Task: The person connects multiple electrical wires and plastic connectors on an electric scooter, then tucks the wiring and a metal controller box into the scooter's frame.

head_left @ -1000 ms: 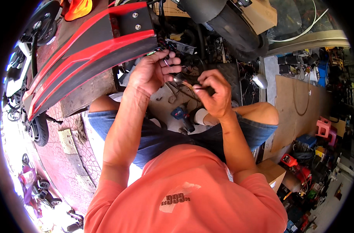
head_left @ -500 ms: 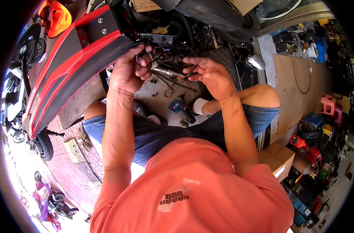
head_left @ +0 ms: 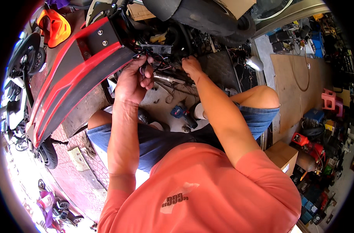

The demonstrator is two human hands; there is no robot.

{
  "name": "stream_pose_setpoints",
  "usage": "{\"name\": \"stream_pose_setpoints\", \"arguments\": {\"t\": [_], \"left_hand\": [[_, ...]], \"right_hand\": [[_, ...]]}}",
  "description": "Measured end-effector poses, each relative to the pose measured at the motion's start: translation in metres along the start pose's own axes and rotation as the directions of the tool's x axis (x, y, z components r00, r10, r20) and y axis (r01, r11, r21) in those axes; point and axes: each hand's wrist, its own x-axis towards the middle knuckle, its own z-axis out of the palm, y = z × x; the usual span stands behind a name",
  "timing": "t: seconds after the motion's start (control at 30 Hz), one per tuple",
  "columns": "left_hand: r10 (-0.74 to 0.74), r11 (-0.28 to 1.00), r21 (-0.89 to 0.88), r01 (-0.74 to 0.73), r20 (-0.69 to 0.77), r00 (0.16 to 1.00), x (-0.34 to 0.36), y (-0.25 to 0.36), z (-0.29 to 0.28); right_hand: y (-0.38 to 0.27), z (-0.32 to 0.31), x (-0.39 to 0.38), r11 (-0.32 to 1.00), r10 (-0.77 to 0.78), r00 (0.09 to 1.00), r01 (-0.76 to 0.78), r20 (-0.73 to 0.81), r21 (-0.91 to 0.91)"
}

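My left hand [head_left: 131,82] is closed on thin wires beside the lower end of a red and black scooter body panel [head_left: 74,83]. Its fingers curl and the thumb presses against them. My right hand [head_left: 191,67] is closed among dark cables at the scooter's frame, and what its fingers hold is hidden. Between the hands runs a tangle of coloured wires [head_left: 160,58]. Below it lies a silvery metal tube [head_left: 167,79]. A blue and black cordless power tool [head_left: 180,112] rests on the floor between my legs.
A black scooter tyre [head_left: 244,29] and dark seat-like part lie beyond the wires. On the right are a round mirror [head_left: 255,63], a cardboard box [head_left: 281,156], a red stool [head_left: 328,99] and many tools. An orange cap-like item [head_left: 54,28] sits at the upper left.
My right hand has moved up and away from me, from fingers spread near the wires to closed at the cables. My left hand keeps its hold on the wires.
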Motion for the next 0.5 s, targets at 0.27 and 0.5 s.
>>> {"name": "stream_pose_setpoints", "arguments": {"t": [0.27,0.5], "left_hand": [[0.033,0.999,0.02,-0.032,-0.055,0.998,0.0,0.001,0.001],[0.07,0.994,-0.079,-0.071,-0.005,0.998,0.004,-0.011,-0.014]], "right_hand": [[-0.022,0.022,-0.017,0.53,0.251,0.927,-0.371,0.277,0.762],[-0.038,-0.073,-0.092,0.628,-0.06,0.996,0.086,-0.061,0.774]]}}
